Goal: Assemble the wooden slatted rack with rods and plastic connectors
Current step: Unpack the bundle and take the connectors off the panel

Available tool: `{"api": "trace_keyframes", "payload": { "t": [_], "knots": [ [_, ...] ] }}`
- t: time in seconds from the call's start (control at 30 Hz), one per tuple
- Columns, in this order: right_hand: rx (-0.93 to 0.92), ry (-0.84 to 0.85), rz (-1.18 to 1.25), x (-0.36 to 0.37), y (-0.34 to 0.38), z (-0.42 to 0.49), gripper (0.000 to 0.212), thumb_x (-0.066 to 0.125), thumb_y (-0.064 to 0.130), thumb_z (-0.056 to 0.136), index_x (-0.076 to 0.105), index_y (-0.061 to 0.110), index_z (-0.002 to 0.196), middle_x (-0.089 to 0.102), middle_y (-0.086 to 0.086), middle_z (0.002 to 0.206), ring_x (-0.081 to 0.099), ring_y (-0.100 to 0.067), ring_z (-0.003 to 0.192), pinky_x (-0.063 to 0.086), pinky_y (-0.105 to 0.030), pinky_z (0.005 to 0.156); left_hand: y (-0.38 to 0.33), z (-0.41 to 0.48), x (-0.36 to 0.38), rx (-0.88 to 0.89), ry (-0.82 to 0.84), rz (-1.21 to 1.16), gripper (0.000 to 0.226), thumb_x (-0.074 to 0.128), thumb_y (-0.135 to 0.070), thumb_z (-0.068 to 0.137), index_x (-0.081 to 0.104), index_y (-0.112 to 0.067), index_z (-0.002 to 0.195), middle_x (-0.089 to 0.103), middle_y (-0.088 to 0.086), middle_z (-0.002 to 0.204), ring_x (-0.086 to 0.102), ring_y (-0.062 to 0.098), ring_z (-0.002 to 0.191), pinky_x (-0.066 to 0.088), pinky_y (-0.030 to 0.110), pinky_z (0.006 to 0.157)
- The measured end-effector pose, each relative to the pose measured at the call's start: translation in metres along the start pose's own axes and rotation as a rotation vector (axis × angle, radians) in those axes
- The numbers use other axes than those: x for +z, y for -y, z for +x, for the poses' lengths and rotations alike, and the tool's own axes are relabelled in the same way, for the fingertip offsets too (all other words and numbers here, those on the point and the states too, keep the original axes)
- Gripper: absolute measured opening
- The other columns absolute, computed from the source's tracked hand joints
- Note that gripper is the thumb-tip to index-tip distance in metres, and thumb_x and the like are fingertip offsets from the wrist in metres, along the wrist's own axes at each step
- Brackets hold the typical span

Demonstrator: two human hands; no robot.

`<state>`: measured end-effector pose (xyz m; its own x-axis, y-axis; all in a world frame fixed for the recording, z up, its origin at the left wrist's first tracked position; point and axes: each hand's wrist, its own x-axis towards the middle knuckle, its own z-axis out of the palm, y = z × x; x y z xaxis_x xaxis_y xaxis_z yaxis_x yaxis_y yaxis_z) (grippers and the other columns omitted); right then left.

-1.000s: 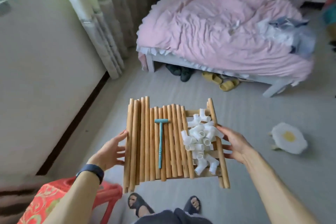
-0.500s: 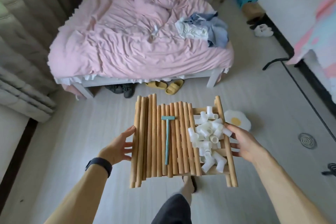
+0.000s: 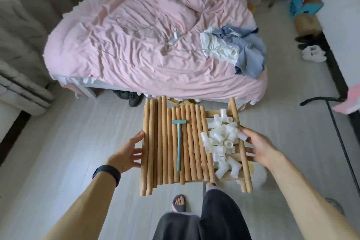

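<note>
Rack [image 3: 245,171] rides level over the floor [image 3: 68,152], near the bed [image 3: 146,54]. Left hand [image 3: 128,152] and right hand [image 3: 259,148] press its side edges, grip flat-fingered. It looks stiff and light, but loose rods [image 3: 163,142] and connectors [image 3: 222,138] may roll, so support it underneath.

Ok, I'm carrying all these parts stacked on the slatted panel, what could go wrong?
The loose rods and teal mallet lie unsecured on the slatted panel; a tilt could roll them off. The white connectors are heaped by the right rail over gaps, so some could spill.
</note>
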<state>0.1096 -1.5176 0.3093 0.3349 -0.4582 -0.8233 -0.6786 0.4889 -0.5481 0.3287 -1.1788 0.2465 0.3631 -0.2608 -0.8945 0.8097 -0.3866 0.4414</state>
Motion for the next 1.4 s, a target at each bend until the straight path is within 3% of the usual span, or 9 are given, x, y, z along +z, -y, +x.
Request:
{"api": "trace_keyframes", "payload": {
  "t": [0.23, 0.43, 0.53, 0.63, 0.77, 0.97, 1.17, 1.33, 1.4],
  "knots": [
    [0.002, 0.222, -0.285, 0.056, 0.107, 0.146, 0.040, 0.071, 0.052, 0.081, 0.073, 0.030, 0.115, 0.071, -0.007, 0.118, 0.065, -0.033, 0.109, 0.051, -0.050, 0.099, 0.003, 0.041, 0.011, 0.002, -0.201, -0.307, 0.069, 0.053, -0.068, 0.090, 0.042, -0.035, 0.150, 0.053, 0.015, 0.137, 0.057, 0.037, 0.121, 0.053, 0.057, 0.093],
    [-0.025, 0.480, -0.548, 0.135, 0.168, 0.221, 0.056, 0.073, 0.062, 0.063, 0.073, 0.038, 0.114, 0.066, 0.000, 0.129, 0.058, -0.029, 0.123, 0.043, -0.056, 0.108, 0.033, 0.060, 0.018, -0.020, -0.381, -0.622, 0.071, 0.054, -0.068, 0.089, 0.043, -0.034, 0.149, 0.056, 0.019, 0.137, 0.058, 0.038, 0.120, 0.051, 0.061, 0.096],
    [-0.045, 0.556, -0.681, 0.178, 0.174, 0.246, 0.048, 0.070, 0.055, 0.077, 0.070, 0.035, 0.120, 0.063, -0.003, 0.132, 0.056, -0.030, 0.125, 0.043, -0.057, 0.109, 0.054, 0.073, 0.022, -0.020, -0.449, -0.739, 0.070, 0.053, -0.066, 0.091, 0.041, -0.032, 0.151, 0.055, 0.019, 0.137, 0.058, 0.038, 0.120, 0.051, 0.060, 0.096],
    [-0.062, 0.603, -0.787, 0.215, 0.166, 0.268, 0.037, 0.065, 0.047, 0.090, 0.068, 0.034, 0.123, 0.066, -0.007, 0.126, 0.062, -0.030, 0.114, 0.051, -0.052, 0.099, 0.079, 0.091, 0.029, -0.024, -0.490, -0.839, 0.077, 0.056, -0.067, 0.083, 0.043, -0.032, 0.150, 0.055, 0.019, 0.136, 0.058, 0.038, 0.119, 0.052, 0.059, 0.091],
    [-0.060, 0.641, -0.887, 0.257, 0.133, 0.316, 0.030, 0.063, 0.041, 0.094, 0.069, 0.035, 0.122, 0.071, -0.006, 0.115, 0.065, -0.027, 0.104, 0.053, -0.047, 0.093, 0.121, 0.140, 0.032, -0.019, -0.543, -0.916, 0.084, 0.057, -0.070, 0.075, 0.041, -0.035, 0.150, 0.052, 0.018, 0.138, 0.055, 0.037, 0.121, 0.051, 0.059, 0.093],
    [-0.040, 0.717, -1.029, 0.322, 0.032, 0.451, 0.028, 0.058, 0.040, 0.097, 0.069, 0.035, 0.122, 0.067, -0.006, 0.121, 0.062, -0.030, 0.107, 0.049, -0.055, 0.101, 0.215, 0.278, 0.038, -0.054, -0.643, -1.073, 0.056, 0.052, -0.062, 0.093, 0.045, -0.046, 0.146, 0.056, 0.015, 0.134, 0.057, 0.034, 0.119, 0.047, 0.062, 0.100],
    [-0.002, 0.706, -1.138, 0.367, -0.088, 0.595, 0.031, 0.061, 0.044, 0.094, 0.067, 0.041, 0.124, 0.065, 0.001, 0.127, 0.066, -0.029, 0.099, 0.056, -0.041, 0.076, 0.319, 0.431, 0.046, -0.102, -0.686, -1.159, 0.051, 0.053, -0.060, 0.094, 0.050, -0.045, 0.143, 0.059, 0.014, 0.131, 0.058, 0.034, 0.118, 0.049, 0.062, 0.097],
    [-0.017, 0.730, -1.179, 0.395, -0.179, 0.683, 0.030, 0.060, 0.039, 0.095, 0.067, 0.036, 0.124, 0.067, 0.001, 0.123, 0.064, -0.028, 0.099, 0.056, -0.048, 0.087, 0.394, 0.535, 0.042, -0.112, -0.730, -1.192, 0.049, 0.049, -0.059, 0.096, 0.051, -0.043, 0.143, 0.060, 0.013, 0.128, 0.058, 0.034, 0.115, 0.048, 0.061, 0.098],
    [-0.036, 0.735, -1.193, 0.405, -0.207, 0.708, 0.034, 0.059, 0.038, 0.096, 0.064, 0.036, 0.129, 0.066, 0.001, 0.125, 0.063, -0.028, 0.100, 0.057, -0.046, 0.083, 0.416, 0.564, 0.039, -0.108, -0.757, -1.191, 0.049, 0.049, -0.060, 0.096, 0.053, -0.042, 0.141, 0.061, 0.014, 0.127, 0.059, 0.034, 0.114, 0.050, 0.060, 0.095]
  ]
}}
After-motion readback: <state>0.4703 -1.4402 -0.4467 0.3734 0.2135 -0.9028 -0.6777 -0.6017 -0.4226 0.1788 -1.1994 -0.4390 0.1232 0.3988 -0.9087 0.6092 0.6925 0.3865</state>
